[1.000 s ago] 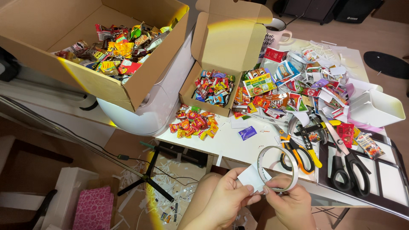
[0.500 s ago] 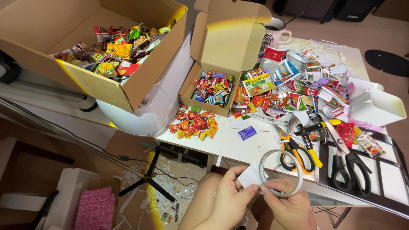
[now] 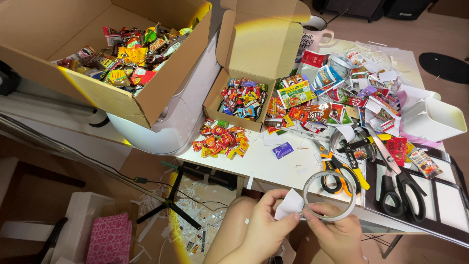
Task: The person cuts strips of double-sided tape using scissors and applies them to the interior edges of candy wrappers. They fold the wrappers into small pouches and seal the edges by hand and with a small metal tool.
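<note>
Hands (image 3: 303, 230) hold tape roll (image 3: 329, 194) (scissors (image 3: 342, 171) seemingly just behind).

— Where is your camera sitting?
— On your head, tilted steeply down over the white table (image 3: 273, 164), close to your hands at the bottom edge.
— Any second view?
— No, just this one, facing forward past the cardboard boxes (image 3: 146, 93).

A white table (image 3: 273, 164) stands on a brown floor (image 3: 58, 166) littered with paper scraps.
</note>
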